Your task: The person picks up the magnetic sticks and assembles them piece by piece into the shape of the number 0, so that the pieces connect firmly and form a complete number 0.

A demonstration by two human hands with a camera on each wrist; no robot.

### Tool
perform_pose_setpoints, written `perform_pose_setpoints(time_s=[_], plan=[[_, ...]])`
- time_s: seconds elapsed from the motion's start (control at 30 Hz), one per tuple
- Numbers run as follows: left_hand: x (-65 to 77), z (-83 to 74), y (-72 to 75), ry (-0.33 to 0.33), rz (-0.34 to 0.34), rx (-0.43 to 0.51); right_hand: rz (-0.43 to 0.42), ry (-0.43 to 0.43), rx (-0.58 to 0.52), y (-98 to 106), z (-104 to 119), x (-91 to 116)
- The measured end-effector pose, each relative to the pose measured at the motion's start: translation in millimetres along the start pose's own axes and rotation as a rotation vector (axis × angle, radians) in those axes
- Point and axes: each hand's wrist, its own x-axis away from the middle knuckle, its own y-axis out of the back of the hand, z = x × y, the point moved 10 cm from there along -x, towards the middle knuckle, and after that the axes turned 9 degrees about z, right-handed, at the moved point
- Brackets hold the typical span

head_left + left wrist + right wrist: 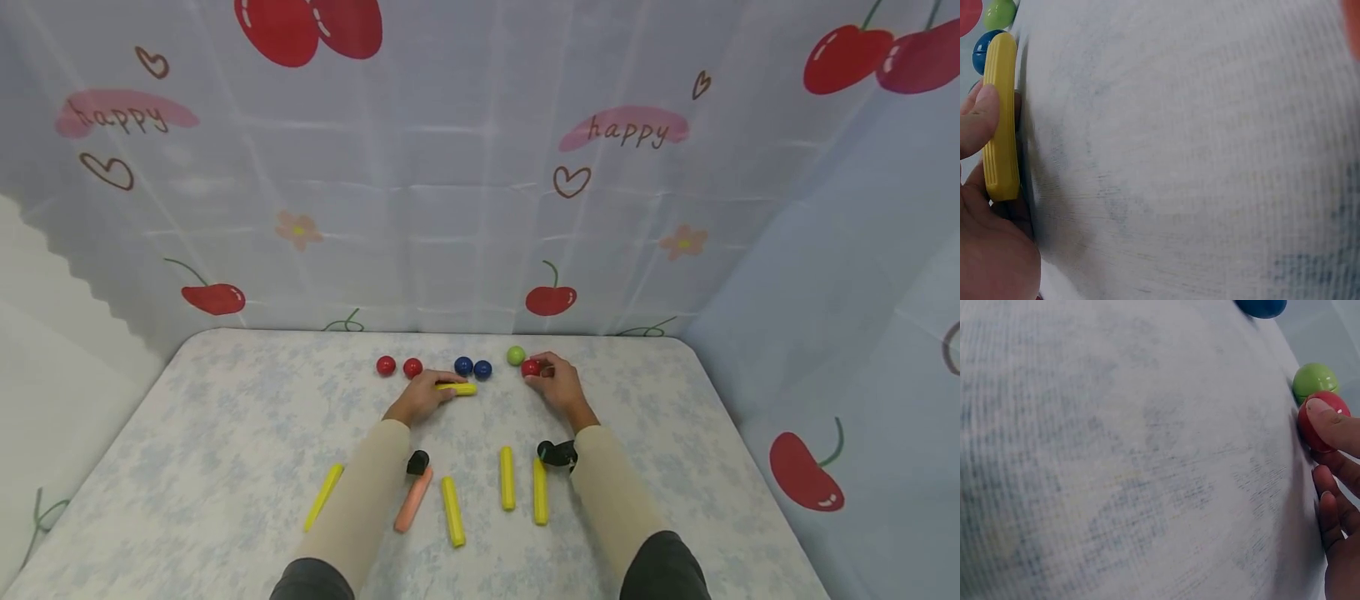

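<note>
My left hand [424, 397] pinches a ridged yellow stick [1002, 125] between thumb and fingers, low over the table just in front of two blue balls [473, 367]. Thumb and fingers of my right hand [558, 385] grip a red ball [1322, 422]. That ball sits beside a green ball [516, 356], close against it in the right wrist view. Two more red balls, a left one [386, 366] and a right one [412, 367], lie beyond my left hand. Part of the held stick is covered by the left thumb.
Nearer me lie several yellow sticks [453, 512] and an orange stick [414, 500]. One yellow stick [324, 497] is beside the left sleeve; another [540, 492] is near the right wrist camera. A printed curtain [450, 208] hangs behind the table [247, 433].
</note>
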Motion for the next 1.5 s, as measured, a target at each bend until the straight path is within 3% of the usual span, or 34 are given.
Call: perform_pose_setpoints(time_s=[0.2,0.5,0.77,1.03,1.5], plan=[[2.3,-0.3,0.5,0.010,0.014,0.011,0.041,-0.047,-0.023,-2,-2,2],[3.0,-1.7,0.9,-0.004,0.022,0.000,0.179,-0.003,-0.150,-27,14,9],[2.1,-0.8,1.6,0.004,0.012,0.038,0.182,0.018,-0.095,-44,31,12],[3.3,1.6,1.5,0.027,0.015,0.035,0.221,0.049,-0.110,-60,43,9],[-0.8,4.1,-1.4,0.048,0.015,0.012,0.242,0.045,-0.157,-68,48,9]])
